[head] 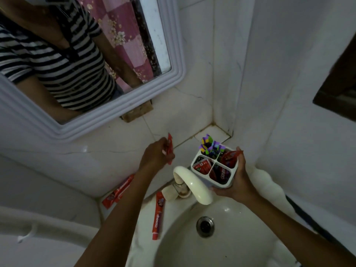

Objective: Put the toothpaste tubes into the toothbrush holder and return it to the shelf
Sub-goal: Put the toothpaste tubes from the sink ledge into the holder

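Over the glossy white sink (240, 243), the right hand (234, 182) wraps its grip around the white four-compartment toothbrush holder (212, 167), three cells already stuffed with red tubes. The left hand (157, 154) pinches a flat red toothpaste tube (169, 149). Two soft red tubes (158, 218) remain on the rim; shelving comes later.

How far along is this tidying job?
Partly done. The toothbrush holder already has red tubes in three compartments and is held by the right hand above the sink. The left hand grips another tube. Two tubes wait: one on the ledge, one on the rim. Shelving the holder remains.
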The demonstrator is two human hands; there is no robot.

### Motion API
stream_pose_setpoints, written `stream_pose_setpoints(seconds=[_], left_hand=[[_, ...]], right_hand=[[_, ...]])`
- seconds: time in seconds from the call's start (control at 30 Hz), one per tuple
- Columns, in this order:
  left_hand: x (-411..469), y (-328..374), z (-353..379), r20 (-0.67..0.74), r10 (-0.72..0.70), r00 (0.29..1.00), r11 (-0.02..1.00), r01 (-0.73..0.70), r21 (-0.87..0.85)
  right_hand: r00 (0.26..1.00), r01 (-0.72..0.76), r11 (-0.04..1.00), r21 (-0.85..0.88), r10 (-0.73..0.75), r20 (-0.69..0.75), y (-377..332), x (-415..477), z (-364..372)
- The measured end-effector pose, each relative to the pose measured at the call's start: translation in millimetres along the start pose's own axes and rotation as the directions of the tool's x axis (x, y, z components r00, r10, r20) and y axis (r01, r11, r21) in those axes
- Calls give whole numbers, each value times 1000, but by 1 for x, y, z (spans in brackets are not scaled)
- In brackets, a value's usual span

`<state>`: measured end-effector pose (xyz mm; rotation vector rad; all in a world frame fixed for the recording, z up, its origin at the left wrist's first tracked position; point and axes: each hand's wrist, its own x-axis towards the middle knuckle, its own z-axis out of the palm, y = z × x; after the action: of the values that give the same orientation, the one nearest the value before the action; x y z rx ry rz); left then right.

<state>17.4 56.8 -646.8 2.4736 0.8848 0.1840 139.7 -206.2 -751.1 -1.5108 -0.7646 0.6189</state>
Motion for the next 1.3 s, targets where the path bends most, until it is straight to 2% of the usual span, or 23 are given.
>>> stream_pose_setpoints(seconds=[0.07, 0.13, 0.23, 0.33, 0.4, 0.47, 0.53, 0.57, 0.63, 0.7, 0.73, 0.77, 0.8, 0.83, 0.9, 1.07, 1.2, 1.27, 1.3], left_hand=[[-13, 25, -19, -86, 6, 996, 928, -37, -371], [-23, 46, -28, -80, 58, 995, 823, -93, -560], [-27, 64, -26, 7, 174, 985, 863, -149, -482], [-25, 69, -15, 127, 198, 972, 939, -151, -308], [-24, 68, -9, 208, 182, 961, 955, -122, -271], [-25, 67, -7, 269, 132, 954, 922, -18, -388], [-26, 64, -13, 300, 77, 951, 822, 110, -559], [-26, 59, -17, 285, 60, 957, 781, 133, -610], [-30, 41, -27, 215, 14, 977, 762, 129, -635], [-38, 12, -32, 123, -104, 987, 812, 155, -562], [-42, -7, -32, 74, -182, 981, 871, 196, -450], [-48, -25, -31, 27, -253, 967, 932, 252, -262], [-53, -44, -29, 1, -309, 951, 951, 308, -32], [-58, -61, -25, -2, -344, 939, 927, 340, 159], [-66, -85, -15, 33, -366, 930, 878, 333, 344], [-66, -102, 5, 30, -268, 963, 831, 215, 512], [-51, -89, 10, 81, -182, 980, 774, 92, 626], [-28, -56, 21, 159, -89, 983, 774, -32, 632], [-27, -52, 15, 166, -80, 983, 771, -44, 635]], right_hand=[[1000, 10, 1000, -18, -11, -27, -3, 0, 0], [998, 28, 998, -48, -30, -50, -6, -2, 1], [999, 20, 998, -67, -23, -40, -6, -2, 0], [999, 27, 996, -91, -29, -17, -3, -1, 0], [1000, 27, 994, -103, -28, -3, 1, -1, -1], [1000, 24, 995, -100, -24, 9, 6, 0, -2], [1000, 7, 998, -68, -5, 23, 8, 0, -3], [1000, -1, 999, -50, 2, 27, 8, 0, -3], [1000, 4, 1000, -25, -4, 25, 9, 0, -3], [1000, -2, 1000, 12, 2, 11, 11, 1, -5], [1000, -9, 1000, 28, 9, 7, 10, 1, -5], [1000, -11, 1000, 29, 10, 3, 11, 3, -6], [1000, -8, 999, 34, 8, 1, 13, 4, -6], [1000, 1, 999, 47, -1, 13, 14, 4, -6], [999, 21, 999, 29, -22, 33, 13, 3, -6], [996, 47, 999, 7, -47, 79, 10, -1, -5], [992, 124, 986, -110, -120, 47, 9, 1, -11], [994, 34, 995, -92, -43, -101, 19, -15, -30], [995, -9, 994, -110, -2, -98, 22, -15, -26]])
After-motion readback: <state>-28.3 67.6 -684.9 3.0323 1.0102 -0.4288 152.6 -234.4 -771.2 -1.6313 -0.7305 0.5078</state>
